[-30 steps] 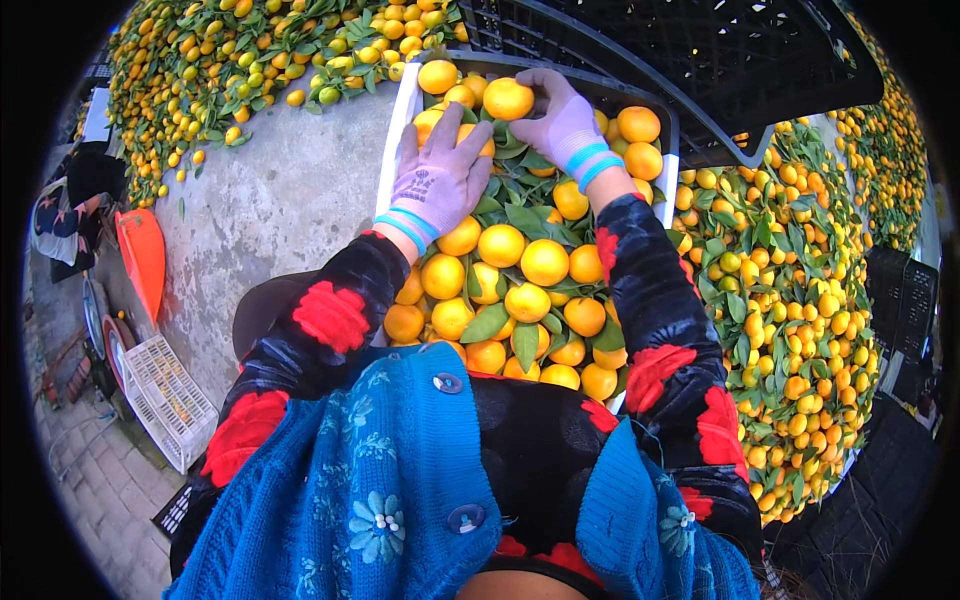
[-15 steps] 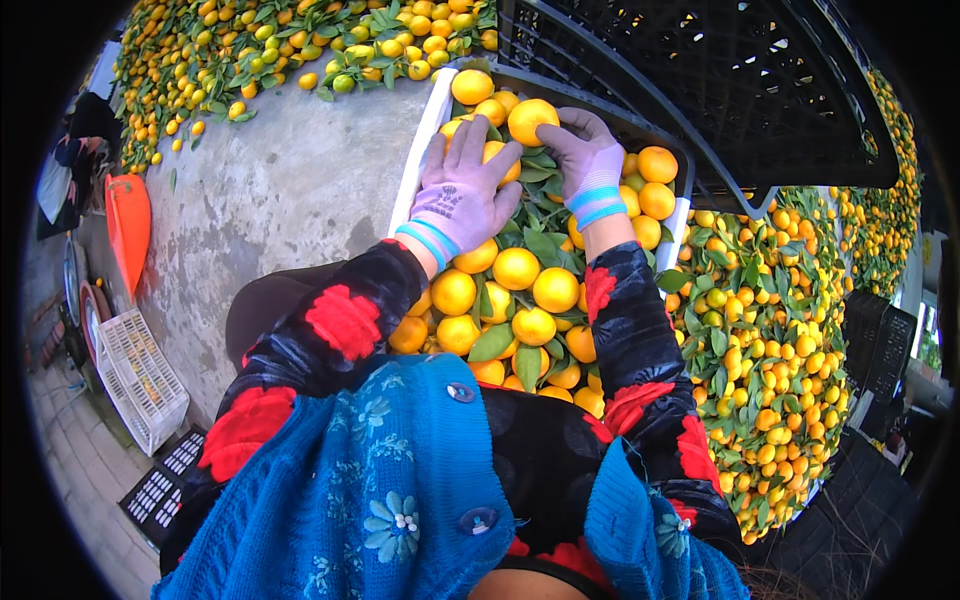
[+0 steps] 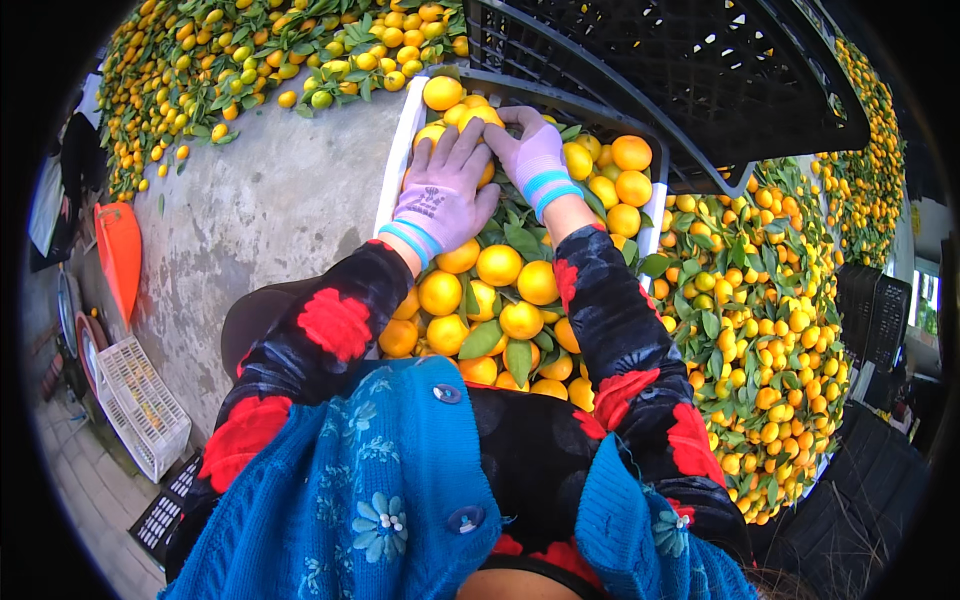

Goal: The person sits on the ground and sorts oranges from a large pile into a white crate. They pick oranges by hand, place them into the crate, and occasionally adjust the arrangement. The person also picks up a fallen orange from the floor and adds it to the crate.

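Observation:
A crate with a white rim (image 3: 397,160) in front of me holds several orange mandarins (image 3: 498,265) and green leaves. My left hand (image 3: 445,195), in a lilac and grey glove, lies over the crate's left side. Its fingers are stretched out across the fruit. At the far left part of the crate, my right hand (image 3: 530,160), gloved alike, has its thumb and fingers at a mandarin (image 3: 481,117) lying among others. Its grip is partly hidden, but the fingers bend around that fruit. The left fingertips lie just below the same mandarin.
Black plastic crates (image 3: 680,70) lean beyond the filled crate. Heaps of mandarins with leaves lie at the right (image 3: 765,350) and far left (image 3: 240,60). On the left are grey concrete (image 3: 260,190), an orange scoop-like object (image 3: 119,255) and a white slatted basket (image 3: 140,395).
My right hand has moved left with the mandarin, bringing it down among the fruit near my left fingertips. The whole view has shifted slightly; my left hand stays over the fruit.

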The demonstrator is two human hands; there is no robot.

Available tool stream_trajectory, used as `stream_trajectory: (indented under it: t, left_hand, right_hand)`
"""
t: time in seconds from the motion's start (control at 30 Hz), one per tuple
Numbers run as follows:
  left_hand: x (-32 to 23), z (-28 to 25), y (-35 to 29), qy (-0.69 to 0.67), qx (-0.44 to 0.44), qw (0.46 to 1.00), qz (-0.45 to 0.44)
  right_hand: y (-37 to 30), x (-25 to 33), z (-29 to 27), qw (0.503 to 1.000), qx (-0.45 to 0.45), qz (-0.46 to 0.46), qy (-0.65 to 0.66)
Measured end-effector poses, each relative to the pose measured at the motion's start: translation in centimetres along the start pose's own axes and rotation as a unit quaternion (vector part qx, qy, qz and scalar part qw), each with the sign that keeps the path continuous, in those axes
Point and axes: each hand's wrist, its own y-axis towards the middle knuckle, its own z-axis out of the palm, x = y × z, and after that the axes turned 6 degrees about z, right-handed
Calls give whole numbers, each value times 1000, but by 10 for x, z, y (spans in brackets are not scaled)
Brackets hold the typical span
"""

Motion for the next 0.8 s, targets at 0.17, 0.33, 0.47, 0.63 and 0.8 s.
stream_trajectory:
  t: [0.17, 0.33, 0.47, 0.63, 0.8]
  left_hand:
    - [-2, 2, 5, 38, 42, 998, -7]
    - [4, 6, 3, 45, 23, 999, 18]
    - [8, 11, 0, 28, 4, 999, 25]
    - [9, 10, -1, 17, -17, 999, 48]
    - [8, 7, -1, 15, -11, 999, 49]
  right_hand:
    - [-3, 13, -4, 1000, 18, 5, -22]
    - [-21, 12, -43, 996, 59, -44, -43]
    - [-29, -41, -150, 950, -187, -144, 202]
    - [-46, -184, -233, 865, -360, 180, 298]
    - [-51, -303, -183, 954, -168, 245, -46]
